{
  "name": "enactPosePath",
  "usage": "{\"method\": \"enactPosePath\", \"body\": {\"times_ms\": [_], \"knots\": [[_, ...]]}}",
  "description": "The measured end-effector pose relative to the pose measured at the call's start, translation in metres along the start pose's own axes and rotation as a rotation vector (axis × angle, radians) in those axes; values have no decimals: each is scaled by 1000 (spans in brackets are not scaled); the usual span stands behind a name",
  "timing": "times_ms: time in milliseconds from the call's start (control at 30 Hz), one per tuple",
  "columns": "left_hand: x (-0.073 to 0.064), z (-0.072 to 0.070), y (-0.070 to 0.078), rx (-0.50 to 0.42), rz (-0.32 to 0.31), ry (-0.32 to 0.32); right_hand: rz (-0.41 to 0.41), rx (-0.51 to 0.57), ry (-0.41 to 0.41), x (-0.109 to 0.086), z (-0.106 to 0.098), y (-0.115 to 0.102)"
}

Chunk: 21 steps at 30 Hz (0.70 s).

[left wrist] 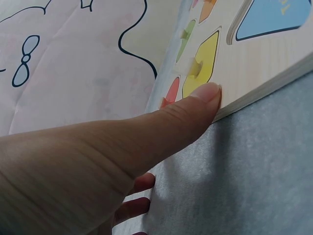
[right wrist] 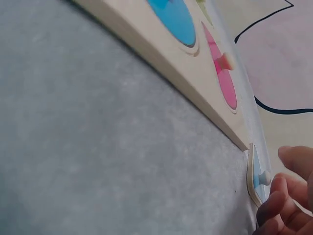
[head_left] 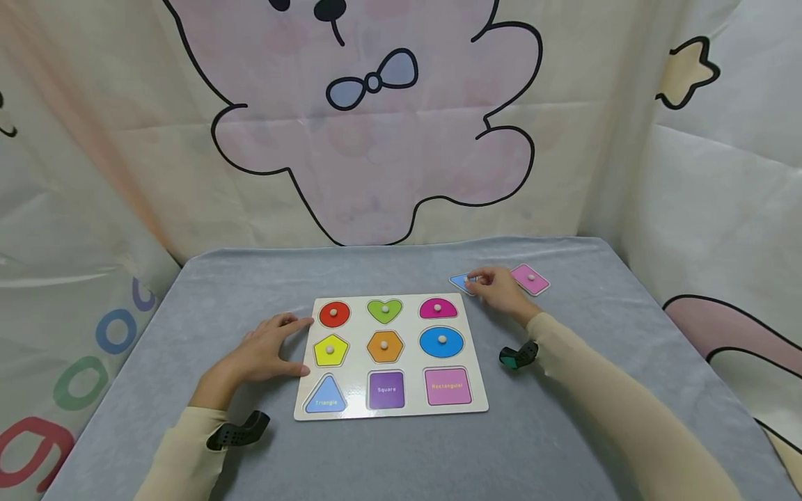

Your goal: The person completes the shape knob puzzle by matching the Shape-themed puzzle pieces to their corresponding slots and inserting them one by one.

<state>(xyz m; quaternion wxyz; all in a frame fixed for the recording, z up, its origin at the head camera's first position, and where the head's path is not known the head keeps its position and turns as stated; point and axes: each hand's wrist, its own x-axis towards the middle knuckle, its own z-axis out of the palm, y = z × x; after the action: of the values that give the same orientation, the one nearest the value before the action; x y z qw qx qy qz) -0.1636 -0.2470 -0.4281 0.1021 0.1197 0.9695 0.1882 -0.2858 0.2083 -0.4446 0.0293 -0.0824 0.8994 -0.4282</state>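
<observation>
A white shape puzzle board (head_left: 357, 327) lies on the table, its top two rows filled with knobbed pieces. Its front row shows printed recesses: a blue triangle (head_left: 326, 396), a purple square (head_left: 386, 390) and a pink rectangle (head_left: 447, 386). Against the board's left edge rests my left hand (head_left: 260, 351), thumb (left wrist: 205, 93) extended onto the rim. My right hand (head_left: 498, 289) is at a blue triangle piece (head_left: 460, 282) lying beyond the board's far right corner. In the right wrist view, its white knob (right wrist: 264, 177) sits beside my fingertips, with the thumb apart from it.
A pink knobbed piece (head_left: 531, 278) lies just right of my right hand. Grey cloth (head_left: 401, 459) covers the table. Behind it hangs a printed cream curtain (head_left: 583, 139), with more printed cloth at both sides.
</observation>
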Motion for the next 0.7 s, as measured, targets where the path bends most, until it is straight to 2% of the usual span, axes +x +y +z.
{"method": "enactPosePath", "body": {"times_ms": [300, 700], "knots": [[1, -1, -1, 2, -1, -2, 80, -42, 36, 6, 3, -7], [1, -1, -1, 7, 3, -4, 133, -91, 47, 13, 5, -6]]}}
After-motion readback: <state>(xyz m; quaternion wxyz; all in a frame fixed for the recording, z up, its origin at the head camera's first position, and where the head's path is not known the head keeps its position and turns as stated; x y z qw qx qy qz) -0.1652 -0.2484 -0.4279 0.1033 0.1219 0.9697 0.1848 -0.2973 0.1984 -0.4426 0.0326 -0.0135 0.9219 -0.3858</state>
